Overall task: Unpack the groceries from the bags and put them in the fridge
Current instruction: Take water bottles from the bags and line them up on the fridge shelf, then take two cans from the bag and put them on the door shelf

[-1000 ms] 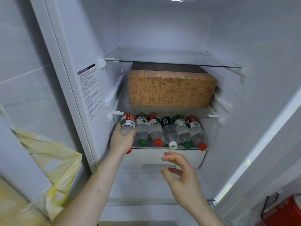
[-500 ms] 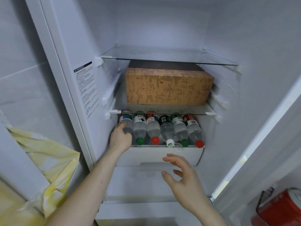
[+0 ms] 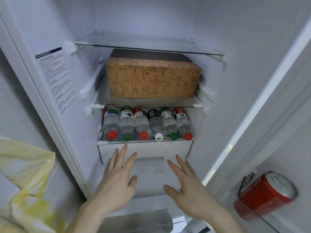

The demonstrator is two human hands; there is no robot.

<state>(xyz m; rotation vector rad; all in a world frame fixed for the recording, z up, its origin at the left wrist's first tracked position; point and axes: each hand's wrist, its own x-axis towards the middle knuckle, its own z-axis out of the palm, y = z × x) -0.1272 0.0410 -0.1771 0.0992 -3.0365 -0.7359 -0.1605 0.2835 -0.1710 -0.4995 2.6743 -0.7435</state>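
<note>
The fridge stands open in front of me. Several clear water bottles [image 3: 146, 122] lie side by side on a glass shelf, their red, green and white caps facing me. A brown cardboard box [image 3: 154, 78] sits on the shelf above them. My left hand [image 3: 117, 180] and my right hand [image 3: 186, 187] are both held out flat with fingers spread, empty, just in front of the white drawer [image 3: 151, 149] below the bottles. A yellow and white bag [image 3: 28, 187] hangs at the lower left.
The top glass shelf [image 3: 149, 47] carries nothing. A red can [image 3: 264, 195] lies in a wire holder on the fridge door at the right. A printed label [image 3: 53, 78] is stuck on the fridge's left inner wall.
My left hand has let go of the leftmost bottle and drawn back below the shelf. Both hands now hover open side by side. The view has moved closer to the fridge.
</note>
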